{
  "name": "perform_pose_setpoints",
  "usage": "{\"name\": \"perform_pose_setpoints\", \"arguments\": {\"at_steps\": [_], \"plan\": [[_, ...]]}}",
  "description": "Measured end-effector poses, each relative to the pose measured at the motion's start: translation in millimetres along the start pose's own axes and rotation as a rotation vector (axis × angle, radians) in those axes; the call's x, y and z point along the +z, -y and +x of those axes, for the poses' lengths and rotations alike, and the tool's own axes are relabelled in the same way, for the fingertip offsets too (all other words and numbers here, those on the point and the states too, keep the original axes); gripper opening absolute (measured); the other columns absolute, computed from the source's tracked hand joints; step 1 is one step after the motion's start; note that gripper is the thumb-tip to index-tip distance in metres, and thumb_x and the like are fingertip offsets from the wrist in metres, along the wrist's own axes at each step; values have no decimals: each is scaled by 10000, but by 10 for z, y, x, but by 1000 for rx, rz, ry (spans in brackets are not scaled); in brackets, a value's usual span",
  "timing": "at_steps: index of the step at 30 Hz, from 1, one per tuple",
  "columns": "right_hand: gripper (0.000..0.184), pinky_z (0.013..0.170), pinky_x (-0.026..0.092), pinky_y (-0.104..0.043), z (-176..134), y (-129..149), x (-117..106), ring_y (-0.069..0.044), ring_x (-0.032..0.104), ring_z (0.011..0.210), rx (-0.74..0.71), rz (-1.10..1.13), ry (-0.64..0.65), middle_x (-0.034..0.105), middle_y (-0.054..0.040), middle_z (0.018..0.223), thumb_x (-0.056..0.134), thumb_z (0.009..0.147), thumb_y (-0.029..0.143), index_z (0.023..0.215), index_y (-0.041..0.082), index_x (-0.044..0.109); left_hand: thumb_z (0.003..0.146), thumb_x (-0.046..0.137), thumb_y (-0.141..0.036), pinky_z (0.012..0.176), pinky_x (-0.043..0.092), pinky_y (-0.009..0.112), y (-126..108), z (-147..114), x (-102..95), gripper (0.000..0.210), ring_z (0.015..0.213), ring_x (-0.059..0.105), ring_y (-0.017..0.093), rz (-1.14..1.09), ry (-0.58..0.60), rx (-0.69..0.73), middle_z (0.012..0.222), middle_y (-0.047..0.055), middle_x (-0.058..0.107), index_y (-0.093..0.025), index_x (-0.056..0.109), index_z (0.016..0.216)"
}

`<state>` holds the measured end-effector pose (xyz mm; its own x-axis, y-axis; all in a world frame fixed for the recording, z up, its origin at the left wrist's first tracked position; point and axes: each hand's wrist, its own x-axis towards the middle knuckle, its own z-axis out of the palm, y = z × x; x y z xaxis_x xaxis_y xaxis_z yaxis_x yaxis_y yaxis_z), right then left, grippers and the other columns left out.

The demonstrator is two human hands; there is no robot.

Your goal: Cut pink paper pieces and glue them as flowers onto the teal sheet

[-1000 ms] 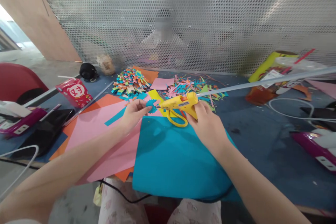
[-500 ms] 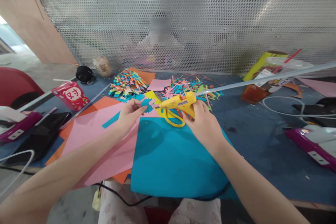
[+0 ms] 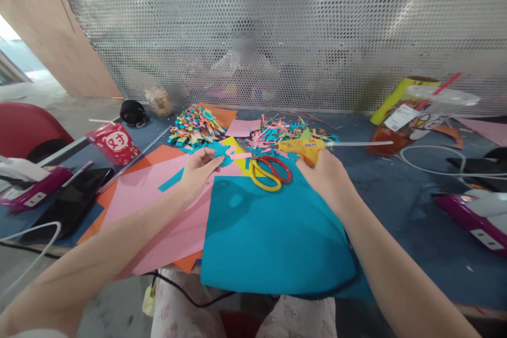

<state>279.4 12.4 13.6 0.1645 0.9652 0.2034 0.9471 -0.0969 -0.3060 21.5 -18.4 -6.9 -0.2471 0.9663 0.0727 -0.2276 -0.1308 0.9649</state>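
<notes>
My left hand [image 3: 198, 171] pinches a small teal paper piece [image 3: 222, 154] with cut edges between thumb and fingers, above the pink sheet [image 3: 158, 222]. My right hand [image 3: 325, 173] is wrapped around a yellow glue gun [image 3: 298, 146]. Its nozzle points left, and a long translucent glue stick [image 3: 360, 143] juts from its back. Between my hands lie scissors [image 3: 266, 179] with one red and one yellow handle loop, partly on a large teal sheet [image 3: 277, 237]. A pink paper strip [image 3: 241, 156] is near the scissors' blades.
Bundled colourful paper pieces [image 3: 192, 127] and loose cut strips [image 3: 281, 129] lie toward the perforated metal panel [image 3: 297, 37]. A red packet [image 3: 114, 142] and a black phone [image 3: 71, 203] are left. A drink cup [image 3: 415, 121] and purple power strip [image 3: 471, 219] stand right.
My right hand has drawn the glue gun to the right, away from the paper piece, uncovering the scissors' red handle. My left hand keeps its pinch in nearly the same spot.
</notes>
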Motion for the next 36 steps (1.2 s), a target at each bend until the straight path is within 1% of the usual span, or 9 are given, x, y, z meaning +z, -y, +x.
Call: {"name": "perform_pose_setpoints", "arguments": {"at_steps": [4,8,10,12,15,19,28,32,36], "plan": [[371,674,461,-340,73,-97,120,-298,647,859,63,-73,110,668,-193,909,483,821,389,1020,104,613,497,820,-198,505,435,189,-23,-20,22,341,506,563,69,-60,21,-32,550,-63,599,-160,542,691],[495,734,452,-483,60,-121,145,-420,576,982,122,-154,31,605,-296,1034,523,804,427,1087,24,570,445,852,-222,484,446,187,-20,-38,51,379,473,555,66,-83,101,-73,514,-72,587,-158,557,675],[457,768,433,-532,36,-92,103,-438,529,1038,2,-148,-93,577,-297,1090,534,806,398,1087,38,562,427,865,-251,471,443,180,-10,-49,64,391,451,545,60,-67,160,-102,490,-78,571,-155,576,673],[265,785,450,-472,4,-41,63,-350,563,986,-244,12,-131,616,-214,1041,534,806,302,981,114,597,410,874,-279,462,442,176,6,-59,73,407,432,540,56,-47,202,-123,471,-84,559,-151,594,676],[93,721,480,-323,-77,56,60,-194,604,767,-556,410,112,662,-73,847,526,801,236,797,185,603,403,879,-308,464,452,176,35,-69,76,431,429,547,56,-32,240,-133,490,-79,577,-146,606,694],[101,687,477,-272,-215,150,100,-159,610,744,-674,646,361,675,-17,804,551,801,265,798,206,632,438,872,-307,488,479,191,63,-74,66,422,452,556,61,-5,264,-113,528,-72,594,-147,608,725],[180,703,463,-266,-288,178,20,-162,626,750,-761,744,554,696,-17,760,548,840,304,736,213,663,513,833,-297,515,484,216,66,-55,43,343,480,569,82,132,295,-55,554,-46,603,-151,588,704],[240,659,449,-256,-307,197,26,-154,620,724,-797,733,601,688,-20,732,504,860,292,755,205,702,549,813,-330,526,488,229,85,-79,25,332,493,575,95,173,367,-19,542,-54,572,-161,587,723],[251,645,451,-259,-324,215,29,-147,610,665,-758,760,634,672,-20,675,513,848,318,779,192,719,555,809,-302,497,441,200,43,-142,33,321,488,553,80,215,405,-1,545,-54,561,-156,592,742]]}}
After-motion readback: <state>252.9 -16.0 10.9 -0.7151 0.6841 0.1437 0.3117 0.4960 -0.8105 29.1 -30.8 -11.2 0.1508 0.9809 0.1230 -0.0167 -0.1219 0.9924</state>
